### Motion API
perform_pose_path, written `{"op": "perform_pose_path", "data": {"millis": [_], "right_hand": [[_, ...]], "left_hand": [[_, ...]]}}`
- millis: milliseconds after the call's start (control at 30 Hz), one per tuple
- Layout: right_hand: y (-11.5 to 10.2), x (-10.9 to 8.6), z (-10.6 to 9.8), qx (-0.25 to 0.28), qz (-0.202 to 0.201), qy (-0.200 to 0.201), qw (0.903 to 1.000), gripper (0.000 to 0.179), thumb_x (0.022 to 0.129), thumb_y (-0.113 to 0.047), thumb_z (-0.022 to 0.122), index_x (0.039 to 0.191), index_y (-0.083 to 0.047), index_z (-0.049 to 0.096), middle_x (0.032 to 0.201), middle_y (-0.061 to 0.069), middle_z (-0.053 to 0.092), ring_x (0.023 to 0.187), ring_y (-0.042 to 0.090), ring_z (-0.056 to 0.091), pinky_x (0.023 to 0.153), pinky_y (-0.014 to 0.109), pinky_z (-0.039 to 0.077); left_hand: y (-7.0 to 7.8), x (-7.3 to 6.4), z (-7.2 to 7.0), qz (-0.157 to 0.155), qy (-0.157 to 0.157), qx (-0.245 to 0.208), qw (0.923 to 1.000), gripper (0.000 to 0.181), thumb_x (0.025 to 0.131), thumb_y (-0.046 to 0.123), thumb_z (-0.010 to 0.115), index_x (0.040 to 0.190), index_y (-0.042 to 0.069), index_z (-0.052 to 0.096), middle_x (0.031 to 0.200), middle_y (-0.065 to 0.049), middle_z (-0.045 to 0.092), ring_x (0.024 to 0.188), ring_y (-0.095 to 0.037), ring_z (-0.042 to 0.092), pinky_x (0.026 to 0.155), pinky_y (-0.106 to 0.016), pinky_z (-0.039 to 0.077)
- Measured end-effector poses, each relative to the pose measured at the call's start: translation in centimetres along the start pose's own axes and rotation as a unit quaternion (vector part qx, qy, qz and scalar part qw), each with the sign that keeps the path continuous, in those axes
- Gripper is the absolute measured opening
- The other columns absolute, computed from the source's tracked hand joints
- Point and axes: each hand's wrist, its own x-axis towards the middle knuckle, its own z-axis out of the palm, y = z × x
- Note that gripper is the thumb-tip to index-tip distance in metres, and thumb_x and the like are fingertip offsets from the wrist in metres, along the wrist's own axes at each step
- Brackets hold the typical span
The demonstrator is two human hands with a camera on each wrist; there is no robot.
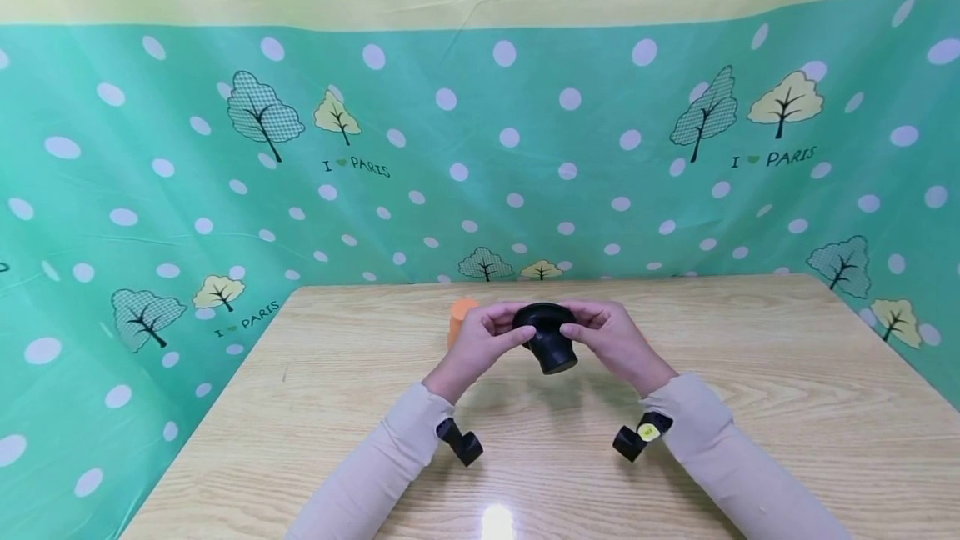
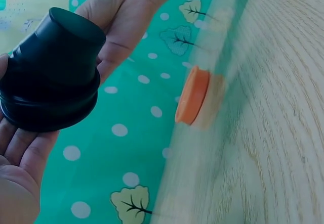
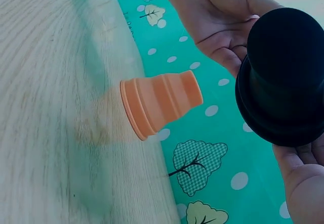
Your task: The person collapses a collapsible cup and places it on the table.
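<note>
In the head view, both hands hold a black stepped cup [image 1: 551, 340] above the table, its narrow end tipped toward me. My left hand [image 1: 482, 346] pinches its left side with the thumb in front and fingers behind. On the opposite side, my right hand [image 1: 618, 344] grips the wide rim the same way. Both wrist views show the black cup [image 2: 55, 72] between the hands. Behind my left hand an orange stepped cup [image 3: 161, 105] stands wide end down. A low orange round piece [image 2: 193, 95] sits on the table in the left wrist view.
The wooden table [image 1: 300, 407] reaches back to a green dotted curtain [image 1: 420, 148] printed with trees. Black wrist devices [image 1: 459, 442] are strapped at both sleeves. A bright light reflection lies on the table's near part.
</note>
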Motion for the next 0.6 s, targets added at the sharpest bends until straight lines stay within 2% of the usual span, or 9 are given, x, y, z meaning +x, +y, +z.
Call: {"op": "perform_pose_path", "data": {"millis": [167,467,600], "right_hand": [[0.0,0.0,0.09,-0.008,0.009,0.007,0.9999,0.03,0.088,-0.001,0.064,0.101,-0.027,0.071,0.102,-0.007,0.069,0.094,0.008,0.064,0.083,0.021,0.051],[-0.09,0.03,0.22,-0.054,0.011,0.021,0.9983,0.026,0.085,-0.005,0.069,0.1,-0.026,0.071,0.094,-0.009,0.07,0.087,0.007,0.065,0.077,0.02,0.052],[-0.19,-0.02,0.03,-0.046,0.002,0.021,0.9987,0.026,0.085,-0.004,0.068,0.101,-0.024,0.071,0.095,-0.008,0.07,0.088,0.007,0.065,0.077,0.02,0.052]], "left_hand": [[0.0,0.01,-0.07,-0.005,0.005,-0.003,1.0,0.034,0.086,0.008,0.069,0.116,-0.006,0.062,0.104,-0.017,0.069,0.085,-0.012,0.067,0.078,-0.027,0.055],[-0.37,0.21,-0.13,0.024,0.025,0.027,0.999,0.025,0.087,0.003,0.066,0.109,-0.01,0.064,0.1,-0.024,0.068,0.076,-0.007,0.067,0.071,-0.025,0.055],[-0.44,0.22,-0.14,0.02,0.014,0.022,0.9995,0.028,0.088,0.006,0.066,0.113,-0.008,0.064,0.102,-0.023,0.068,0.079,-0.009,0.067,0.074,-0.026,0.055]]}}
